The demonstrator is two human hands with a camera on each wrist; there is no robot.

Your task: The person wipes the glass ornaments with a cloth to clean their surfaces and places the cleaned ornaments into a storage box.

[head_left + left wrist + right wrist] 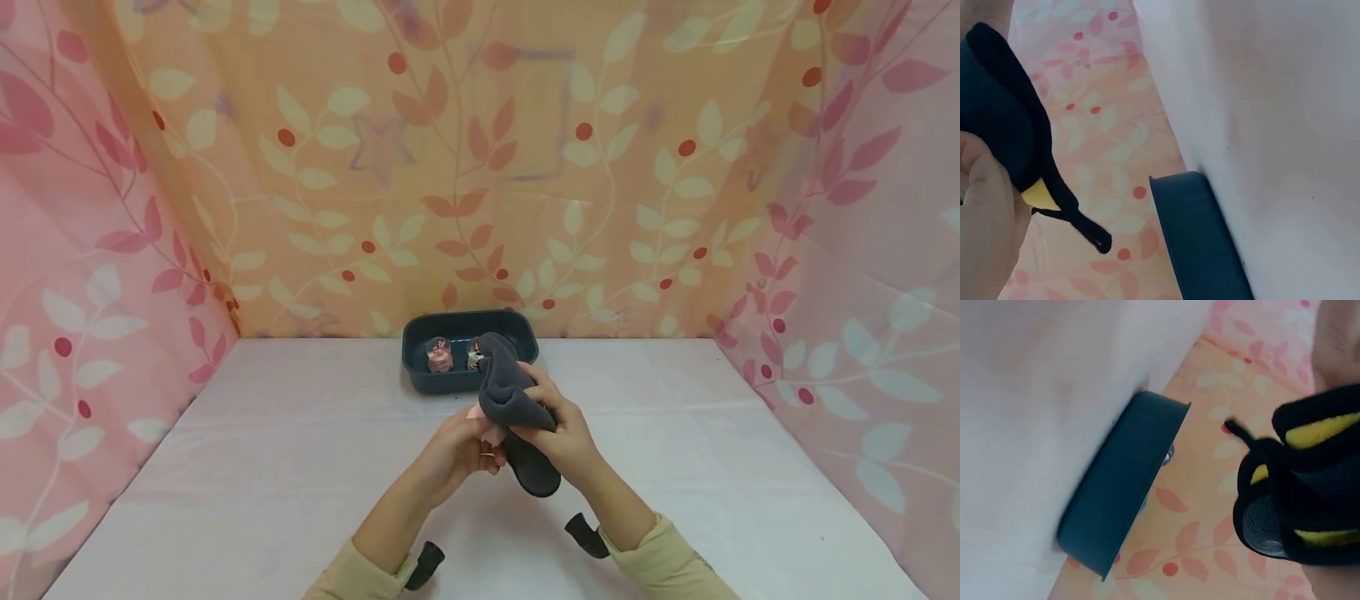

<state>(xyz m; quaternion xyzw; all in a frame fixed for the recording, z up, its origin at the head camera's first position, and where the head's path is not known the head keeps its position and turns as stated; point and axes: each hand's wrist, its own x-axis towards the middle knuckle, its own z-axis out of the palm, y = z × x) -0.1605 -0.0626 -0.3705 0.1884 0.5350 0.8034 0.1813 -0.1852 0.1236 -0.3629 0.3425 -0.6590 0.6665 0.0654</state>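
Observation:
My right hand [558,421] grips a soft dark-grey item [506,375] with a rounded black end [534,467]; its exact kind is unclear. Yellow lining [1322,431], black edging and a small hanging loop [1094,234] show on it in the wrist views. On its left side, my left hand [453,454] pinches a light pink crumpled piece [491,429] against the item, which covers part of it. Both hands are held above the white table, in front of a dark teal tray. In the left wrist view my left hand [988,219] touches the dark item.
The dark teal tray [442,383] stands at the table's far edge. Inside are two small clear round things, one with pinkish contents [439,357], the other partly hidden [474,354]. White cloth [300,467] covers the table, with leaf-patterned curtains [480,167] behind and at both sides.

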